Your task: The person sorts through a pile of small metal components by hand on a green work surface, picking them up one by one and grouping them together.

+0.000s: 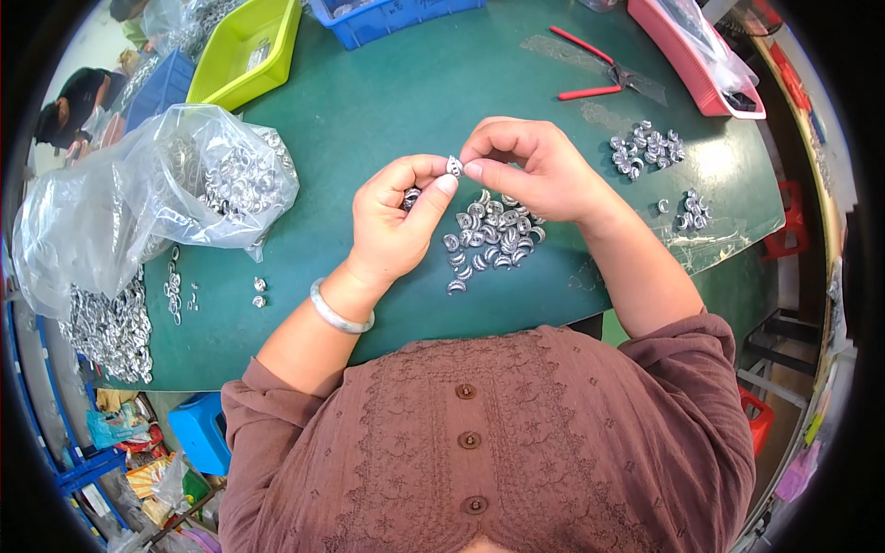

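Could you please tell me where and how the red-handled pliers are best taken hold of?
Probably by both red handles, coming from the left: the pliers lie on the green table with the handles spread apart, their free ends toward the left and the dark jaws toward the right.

I see a heap of silver metal crescents toward the near edge of the green flat-topped bench. Two silver metal clusters lie by its right edge, one behind the other (a stray silver crescent left of the nearer). Red-handled metal pliers lie left of the pink rectangular plastic basket at the far right corner. By the left edge, a yellow-green rectangular plastic tray stands behind a clear plastic bag, silver metal links in front.
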Demonstrator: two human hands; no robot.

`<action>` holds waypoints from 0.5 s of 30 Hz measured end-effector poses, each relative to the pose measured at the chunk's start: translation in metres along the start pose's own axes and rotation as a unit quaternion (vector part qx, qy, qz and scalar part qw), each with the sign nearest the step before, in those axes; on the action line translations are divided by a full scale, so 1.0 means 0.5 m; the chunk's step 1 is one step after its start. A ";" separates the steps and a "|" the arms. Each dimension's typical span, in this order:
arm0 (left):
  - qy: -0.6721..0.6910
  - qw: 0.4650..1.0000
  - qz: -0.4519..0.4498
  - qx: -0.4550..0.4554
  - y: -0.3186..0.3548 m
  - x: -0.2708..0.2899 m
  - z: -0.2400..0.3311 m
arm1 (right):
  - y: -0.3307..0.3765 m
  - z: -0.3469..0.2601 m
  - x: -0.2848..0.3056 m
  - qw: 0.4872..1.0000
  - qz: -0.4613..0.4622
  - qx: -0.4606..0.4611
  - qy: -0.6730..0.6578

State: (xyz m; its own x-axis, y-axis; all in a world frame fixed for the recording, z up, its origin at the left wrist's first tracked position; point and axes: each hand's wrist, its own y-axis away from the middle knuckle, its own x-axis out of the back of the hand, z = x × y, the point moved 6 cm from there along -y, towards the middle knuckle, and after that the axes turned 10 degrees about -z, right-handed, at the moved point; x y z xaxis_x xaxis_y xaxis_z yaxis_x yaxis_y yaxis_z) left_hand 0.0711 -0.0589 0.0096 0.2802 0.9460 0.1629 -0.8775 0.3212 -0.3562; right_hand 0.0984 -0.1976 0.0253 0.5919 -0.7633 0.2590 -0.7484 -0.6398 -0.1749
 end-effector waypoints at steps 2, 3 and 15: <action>0.015 1.000 -0.004 0.024 0.000 0.002 -0.002 | 0.000 0.001 0.000 1.000 0.001 -0.011 -0.011; 0.030 0.998 -0.008 0.049 0.000 0.001 -0.006 | 0.000 0.002 0.000 1.000 0.001 -0.011 -0.010; 0.457 0.829 0.006 0.322 0.020 -0.030 -0.058 | -0.001 -0.015 -0.007 0.991 0.010 0.062 0.116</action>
State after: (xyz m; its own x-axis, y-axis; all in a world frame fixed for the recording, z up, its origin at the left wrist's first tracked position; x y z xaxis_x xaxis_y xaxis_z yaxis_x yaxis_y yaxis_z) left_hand 0.0695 -0.0685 -0.0230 0.1898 0.6815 -0.7068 -0.8258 0.5002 0.2605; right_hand 0.0945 -0.1940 0.0314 0.4815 -0.7444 0.4627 -0.7086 -0.6413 -0.2943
